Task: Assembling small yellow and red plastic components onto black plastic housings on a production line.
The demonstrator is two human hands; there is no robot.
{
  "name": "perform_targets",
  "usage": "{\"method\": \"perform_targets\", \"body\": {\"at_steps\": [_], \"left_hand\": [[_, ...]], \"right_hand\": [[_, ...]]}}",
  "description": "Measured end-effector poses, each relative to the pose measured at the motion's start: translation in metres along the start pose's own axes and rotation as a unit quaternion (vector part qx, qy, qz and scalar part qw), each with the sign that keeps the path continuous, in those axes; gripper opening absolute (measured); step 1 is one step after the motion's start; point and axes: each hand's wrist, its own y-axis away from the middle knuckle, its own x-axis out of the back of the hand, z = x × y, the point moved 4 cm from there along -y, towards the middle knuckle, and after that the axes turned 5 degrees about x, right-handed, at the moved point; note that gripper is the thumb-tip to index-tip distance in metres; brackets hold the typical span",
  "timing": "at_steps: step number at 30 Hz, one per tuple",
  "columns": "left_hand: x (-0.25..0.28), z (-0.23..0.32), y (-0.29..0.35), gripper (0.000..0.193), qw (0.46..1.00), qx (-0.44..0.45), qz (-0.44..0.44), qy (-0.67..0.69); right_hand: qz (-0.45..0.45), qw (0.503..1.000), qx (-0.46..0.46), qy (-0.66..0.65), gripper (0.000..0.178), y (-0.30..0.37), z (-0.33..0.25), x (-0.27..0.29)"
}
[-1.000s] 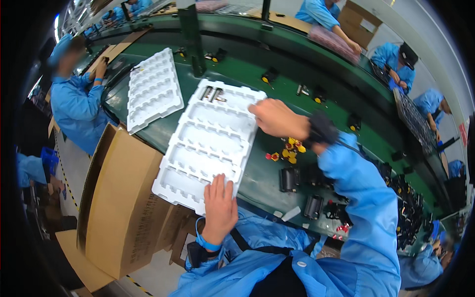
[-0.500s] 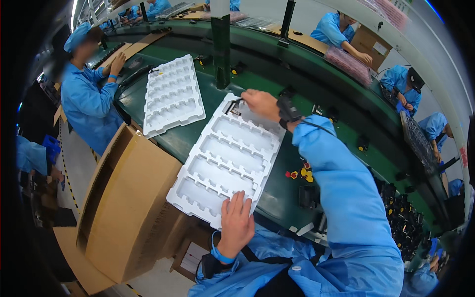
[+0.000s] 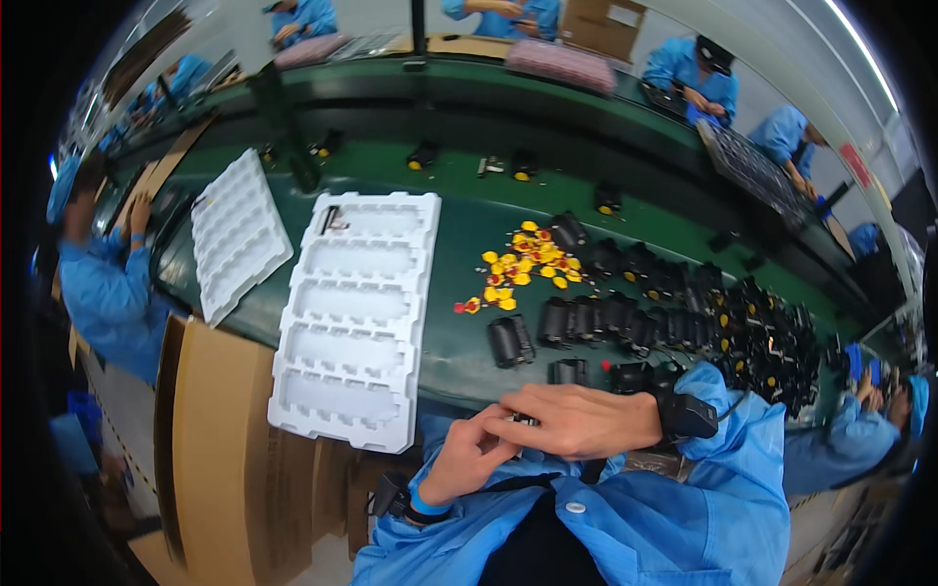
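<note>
My left hand (image 3: 461, 457) and my right hand (image 3: 578, 420) meet close to my chest, at the near edge of the green bench. Between their fingers a small dark, partly shiny part (image 3: 526, 420) shows; the hands hide most of it. Both hands are closed around it, the right lying over the left's fingertips. Left of them lies a white moulded plastic tray (image 3: 344, 337) with long recesses. A small dark-and-metal part (image 3: 332, 221) rests in its farthest recess, at the left end.
Small yellow and red pieces (image 3: 528, 259) lie heaped on the bench (image 3: 459, 361). Black housings (image 3: 625, 317) spread from there to the right. Another white tray (image 3: 239, 234) lies farther left. A large cardboard box (image 3: 225, 430) stands below the trays. Co-workers in blue sit around.
My right hand has left the far end of the tray and come back to my chest. My left hand has let go of the tray's near edge. The view has swung right.
</note>
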Motion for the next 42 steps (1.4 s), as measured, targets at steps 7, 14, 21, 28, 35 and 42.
{"method": "perform_targets", "body": {"at_steps": [7, 14, 21, 28, 35, 42], "left_hand": [[-0.046, -0.014, -0.02, 0.018, 0.955, 0.147, -0.092, 0.241], [-0.052, -0.014, -0.03, 0.018, 0.969, 0.108, -0.137, 0.175], [-0.031, -0.013, -0.016, 0.02, 0.962, 0.084, -0.092, 0.242], [0.05, -0.018, 0.019, 0.012, 0.959, 0.09, 0.245, 0.107], [0.068, -0.018, 0.051, 0.014, 0.983, 0.093, 0.068, 0.145], [0.067, -0.021, 0.062, 0.007, 0.971, 0.156, 0.069, 0.165]], "right_hand": [[0.094, 0.986, -0.131, 0.045, 0.064, 0.062, -0.02, -0.019], [0.084, 0.984, -0.142, 0.069, 0.064, 0.068, -0.019, -0.017], [0.003, 0.99, -0.053, 0.127, 0.054, 0.022, -0.02, 0.005], [0.034, 0.918, 0.211, 0.334, 0.039, -0.066, -0.026, 0.055], [0.209, 0.944, -0.138, 0.213, 0.057, -0.228, 0.293, 0.129], [0.128, 0.894, -0.333, 0.271, 0.079, -0.309, 0.479, 0.038]]}}
